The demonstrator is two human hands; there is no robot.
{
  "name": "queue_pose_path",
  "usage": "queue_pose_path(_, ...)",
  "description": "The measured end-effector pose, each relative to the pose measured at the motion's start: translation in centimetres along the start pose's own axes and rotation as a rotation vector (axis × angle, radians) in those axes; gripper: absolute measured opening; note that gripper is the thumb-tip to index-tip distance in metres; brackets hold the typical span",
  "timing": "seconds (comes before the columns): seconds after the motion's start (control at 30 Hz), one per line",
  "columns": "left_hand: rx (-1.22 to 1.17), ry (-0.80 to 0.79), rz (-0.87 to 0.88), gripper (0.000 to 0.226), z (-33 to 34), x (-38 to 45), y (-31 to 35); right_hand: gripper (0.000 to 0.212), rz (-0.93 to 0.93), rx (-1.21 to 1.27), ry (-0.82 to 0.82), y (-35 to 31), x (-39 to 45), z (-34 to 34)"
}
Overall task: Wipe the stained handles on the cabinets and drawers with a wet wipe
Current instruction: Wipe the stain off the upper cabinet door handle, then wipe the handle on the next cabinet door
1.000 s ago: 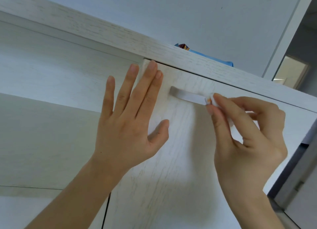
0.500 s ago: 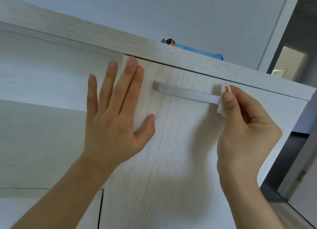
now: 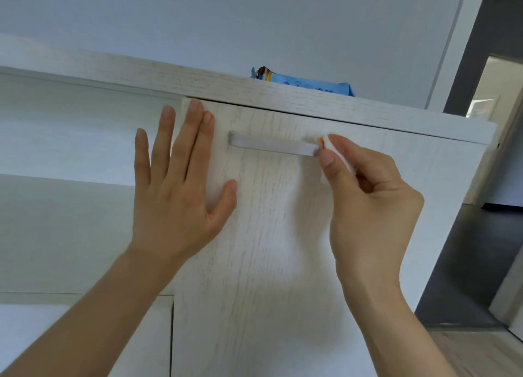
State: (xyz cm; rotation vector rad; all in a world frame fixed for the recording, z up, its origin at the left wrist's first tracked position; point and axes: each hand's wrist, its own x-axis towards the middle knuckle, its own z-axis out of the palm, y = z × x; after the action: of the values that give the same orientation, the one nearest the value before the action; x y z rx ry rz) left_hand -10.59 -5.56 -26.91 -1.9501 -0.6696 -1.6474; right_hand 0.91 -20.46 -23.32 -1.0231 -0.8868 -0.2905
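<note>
Cabinet door [image 3: 268,249], pale wood grain, fills the middle of the view under a long top board [image 3: 169,76]; plain wall beyond, dark doorway at far right.

Left hand [image 3: 178,190]: flat on the door's upper left corner, fingers straight and together, thumb spread. Holds nothing; it appears to brace the door.

Right hand [image 3: 368,198]: fingers curled, thumb and forefinger pinching a wet wipe [image 3: 329,149] against the right end of the handle [image 3: 273,146].

Handle: grey bar, horizontal, high on the door. The visible length left of the wipe looks free of marks. The right end is hidden under the wipe and fingers, so cannot tell if stain remains there.

Wipe: small folded white pad, orange-red smear on its upper edge.

Blue packet [image 3: 308,84] lies on the top board, far side, above the handle; probably the wipe pack, label too small to read.

Risks, as judged:
- Soiled edge of the wipe could smear colour back onto the bar or door face if not refolded.
- Pinch covers only the bar's front; the underside and end post may be missed.
- Pressure on the handle could swing the door if the bracing hand lifts.
</note>
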Motion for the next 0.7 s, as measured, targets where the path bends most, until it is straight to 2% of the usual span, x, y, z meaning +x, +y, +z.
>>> queue_pose_path(0.17, 0.105, -0.09, 0.045, 0.067, -1.6, -0.2, -0.3, 0.022, -0.191, -0.075, -0.076, -0.9, -1.2, 1.2)
queue_pose_path(0.33, 0.209, -0.163, 0.123, 0.056, -3.6, -1.4, -0.6, 0.02, -0.28, -0.053, -0.11, -1.9, -1.7, 3.4)
queue_pose_path(0.43, 0.233, -0.211, 0.094, 0.053, -5.1, -2.2, -1.2, 0.019, -0.395, -0.054, -0.138, -2.3, -2.1, 4.7)
queue_pose_path(0.57, 0.336, -0.305, 0.031, 0.052, -7.2, -4.7, -2.7, 0.017, -0.483, -0.015, -0.278, -1.6, -4.3, 6.8)
queue_pose_path(0.7, 0.432, -0.456, -0.072, 0.053, -9.2, -8.0, -4.5, 0.017, -0.457, 0.01, -0.476, -0.1, -7.6, 8.6)
